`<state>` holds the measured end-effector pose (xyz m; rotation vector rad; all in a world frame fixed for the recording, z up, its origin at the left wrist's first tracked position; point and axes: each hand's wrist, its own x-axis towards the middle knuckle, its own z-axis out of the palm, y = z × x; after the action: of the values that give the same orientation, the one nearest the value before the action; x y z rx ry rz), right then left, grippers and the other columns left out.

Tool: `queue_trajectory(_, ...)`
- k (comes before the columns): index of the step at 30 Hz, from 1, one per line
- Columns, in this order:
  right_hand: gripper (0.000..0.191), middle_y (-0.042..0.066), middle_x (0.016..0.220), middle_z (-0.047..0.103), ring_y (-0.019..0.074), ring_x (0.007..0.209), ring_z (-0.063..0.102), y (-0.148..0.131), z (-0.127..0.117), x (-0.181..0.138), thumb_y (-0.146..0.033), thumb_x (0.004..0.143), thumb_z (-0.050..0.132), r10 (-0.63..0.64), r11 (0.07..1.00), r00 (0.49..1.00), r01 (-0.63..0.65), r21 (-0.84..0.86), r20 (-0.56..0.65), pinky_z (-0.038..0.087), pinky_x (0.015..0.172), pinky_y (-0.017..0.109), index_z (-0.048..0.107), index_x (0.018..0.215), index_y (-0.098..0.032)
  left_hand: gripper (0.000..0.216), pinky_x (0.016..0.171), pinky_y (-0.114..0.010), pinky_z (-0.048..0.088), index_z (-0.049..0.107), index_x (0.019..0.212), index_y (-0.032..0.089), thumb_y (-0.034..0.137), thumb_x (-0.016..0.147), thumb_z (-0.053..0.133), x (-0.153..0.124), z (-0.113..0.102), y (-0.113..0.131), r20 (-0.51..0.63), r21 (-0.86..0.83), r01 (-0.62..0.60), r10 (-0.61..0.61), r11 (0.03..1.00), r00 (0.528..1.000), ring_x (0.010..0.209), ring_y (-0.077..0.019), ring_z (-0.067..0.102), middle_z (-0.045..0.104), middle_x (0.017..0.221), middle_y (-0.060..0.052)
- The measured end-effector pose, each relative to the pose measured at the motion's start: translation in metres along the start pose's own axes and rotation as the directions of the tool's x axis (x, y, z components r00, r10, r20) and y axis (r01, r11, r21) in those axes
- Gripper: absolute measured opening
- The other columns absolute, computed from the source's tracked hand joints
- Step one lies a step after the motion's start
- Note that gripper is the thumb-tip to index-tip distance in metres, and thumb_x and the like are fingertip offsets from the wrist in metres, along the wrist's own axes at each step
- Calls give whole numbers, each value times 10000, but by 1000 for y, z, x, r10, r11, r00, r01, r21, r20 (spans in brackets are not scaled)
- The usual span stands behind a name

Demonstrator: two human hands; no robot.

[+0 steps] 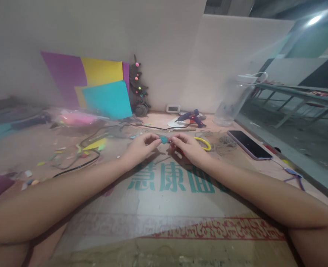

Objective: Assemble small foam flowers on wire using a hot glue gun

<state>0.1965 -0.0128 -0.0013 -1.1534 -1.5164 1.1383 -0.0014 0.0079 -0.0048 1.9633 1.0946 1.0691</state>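
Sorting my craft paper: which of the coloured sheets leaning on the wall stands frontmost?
The teal sheet: it overlaps the yellow sheet and the purple sheet behind it.

Dim, soft light and a hazy wide-angle view over a cluttered bench (pixel 19 148).
A ceiling lamp (pixel 314 19) at two o'clock flares white and throws a pale veil of glare down across the clear jar (pixel 232 102). Focus is best at the centre, where the left hand (pixel 140 146) and right hand (pixel 187 146) pinch a teal scrap (pixel 164 139). Faint shadows fall beneath them on the cardboard (pixel 164 200). Toward nine o'clock the bench smears into blur, and the frame's edges bow and stretch.
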Motion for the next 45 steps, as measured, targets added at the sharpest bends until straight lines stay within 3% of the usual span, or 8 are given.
queue_trajectory(7,211,16,837,658,155,760,612,-7,-11,2,-393,874,555,-154,920,987,164,-356,55,497,701,295,606,911,-192,230,582,-254,454,593,793,182,408,833,595,0,0,4,11,-98,122,-122,988,993,652,-156,570,605,696,5)
queue_trajectory(11,175,62,1016,688,196,933,622,-33,-37,5,-255,874,543,-226,572,941,339,-747,253,458,827,320,648,998,-190,232,579,-251,456,578,789,182,410,832,585,1,-1,1,0,-139,121,-122,983,993,656,-152,561,577,677,12)
queue_trajectory(14,237,75,1016,701,221,869,634,-49,-62,6,-295,867,558,-19,332,968,241,-912,249,437,725,311,668,1064,-223,235,596,-261,459,576,808,185,419,833,583,3,0,-3,-7,-146,134,-137,980,991,646,-147,556,571,675,19)
queue_trajectory(19,461,92,1126,691,265,912,649,-54,-85,1,-365,770,670,247,188,932,223,-957,266,425,664,308,636,1219,-266,245,631,-280,441,568,789,183,426,811,594,5,1,-9,-4,-150,119,-121,982,993,652,-143,549,579,703,19)
queue_trajectory(27,657,133,1131,668,271,926,644,-36,-71,1,-255,792,579,182,122,930,301,-946,319,409,656,299,471,1440,-274,252,651,-285,424,567,806,182,431,835,590,5,2,-11,5,-160,132,-133,978,991,682,-141,547,585,747,15)
queue_trajectory(33,345,105,1012,697,250,852,633,-33,-64,0,-388,864,551,68,135,965,244,-960,254,377,631,291,613,1170,-240,296,642,-261,425,581,814,166,460,825,621,11,0,-23,-101,-299,119,-155,947,983,666,-129,538,582,725,13)
queue_trajectory(40,421,104,1315,592,249,1052,599,-71,-90,-9,-324,901,506,47,249,923,360,-899,383,425,768,306,534,1314,-251,342,636,-240,428,588,815,163,497,789,657,14,0,-25,-138,-418,156,-232,895,963,706,-136,562,604,760,-4)
queue_trajectory(45,305,73,1110,656,233,910,602,-96,-93,-34,-355,884,531,108,203,910,374,-905,401,407,708,303,611,1164,-266,293,598,-231,409,567,770,167,448,792,649,14,0,-24,-141,-426,187,-269,885,953,619,-114,523,584,707,9)
